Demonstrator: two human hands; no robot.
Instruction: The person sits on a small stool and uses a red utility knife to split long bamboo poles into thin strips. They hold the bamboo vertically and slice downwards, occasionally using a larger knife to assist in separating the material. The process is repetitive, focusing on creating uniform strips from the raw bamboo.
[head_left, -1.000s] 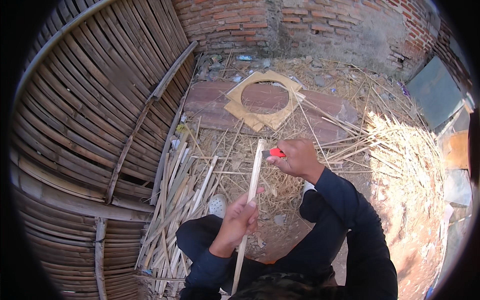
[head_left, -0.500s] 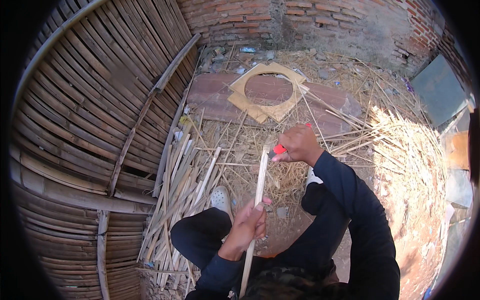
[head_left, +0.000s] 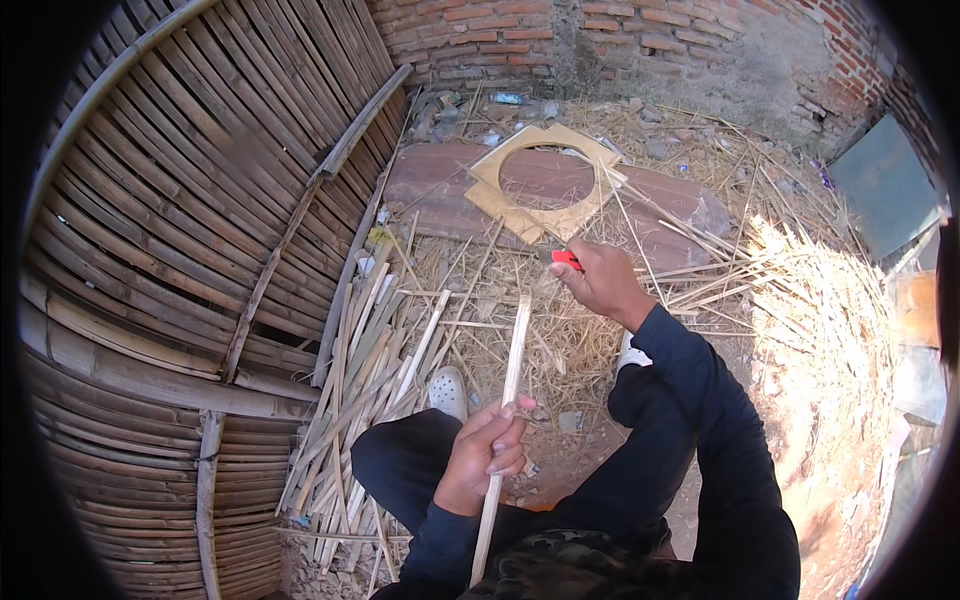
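A pale bamboo strip [head_left: 515, 352] runs upward from my lap, and my left hand [head_left: 486, 452] is closed round its middle. Its far end stands free above the shavings. Beyond that end and to the right, my right hand [head_left: 606, 283] grips a knife [head_left: 566, 260] with a red handle. The dark blade, short in view, points left and is apart from the strip. My right fingers cover most of the handle.
Many split bamboo strips [head_left: 345, 400] lie at the left beside a bamboo slat wall [head_left: 180, 200]. Ahead, a board with a round hole [head_left: 480, 192] rests on a reddish-brown slab [head_left: 425, 190]. Shavings [head_left: 580, 350] cover the ground before a brick wall [head_left: 480, 35].
My right hand has moved the knife forward, away from the strip's far end. My left hand still holds the strip, shifted slightly left. The view has turned a little.
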